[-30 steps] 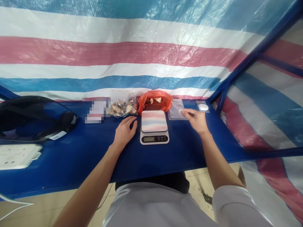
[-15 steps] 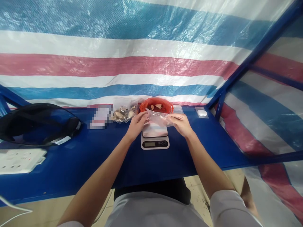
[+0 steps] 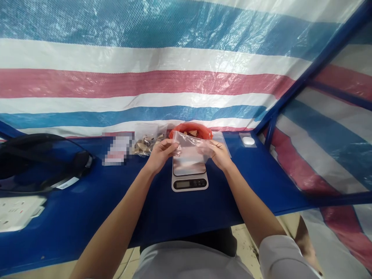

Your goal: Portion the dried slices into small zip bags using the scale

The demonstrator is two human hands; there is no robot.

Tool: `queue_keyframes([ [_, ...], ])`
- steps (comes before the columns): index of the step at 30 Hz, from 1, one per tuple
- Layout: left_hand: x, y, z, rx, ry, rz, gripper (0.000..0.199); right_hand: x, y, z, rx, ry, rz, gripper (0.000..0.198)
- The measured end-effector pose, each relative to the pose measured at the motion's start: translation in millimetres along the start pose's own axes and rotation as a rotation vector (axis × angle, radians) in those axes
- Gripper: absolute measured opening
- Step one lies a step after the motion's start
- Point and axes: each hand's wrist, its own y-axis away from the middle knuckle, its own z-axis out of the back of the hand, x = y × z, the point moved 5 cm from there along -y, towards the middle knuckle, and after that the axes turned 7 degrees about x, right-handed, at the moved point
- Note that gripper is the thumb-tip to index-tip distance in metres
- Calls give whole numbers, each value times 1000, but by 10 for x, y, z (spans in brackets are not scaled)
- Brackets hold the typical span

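Observation:
A clear plastic bag (image 3: 188, 141) is stretched between my two hands, over the back of a digital kitchen scale (image 3: 189, 166). My left hand (image 3: 161, 153) pinches the bag's left side. Its right side is held by my right hand (image 3: 217, 153), with some fingers behind the film. The scale has a shiny metal plate and a display at the front; I cannot read any figure on it. Just behind the bag is a red plastic bag (image 3: 205, 131), open at the top, with pale brown dried pieces inside.
Left of the scale lies a clear bag of brownish pieces (image 3: 142, 146), beside a blurred-out card (image 3: 117, 149). A black headset-like thing (image 3: 81, 162) and a white power strip (image 3: 21, 211) are at the far left. A small white round object (image 3: 248, 140) lies at the back right.
The clear bag is spread wider and flatter between my hands. My left hand has moved slightly left and down. The view has shifted a little.

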Motion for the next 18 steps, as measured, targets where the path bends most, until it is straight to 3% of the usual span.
queue_keyframes([
  [4,-182,-99,118,102,-201,13,32,139,-80,-35,57,74,-16,43],
  [10,-419,-227,172,257,-504,64,32,352,-266,-339,190,266,45,41],
  [18,-411,-335,150,318,-655,97,27,367,-430,-576,319,504,56,26],
])
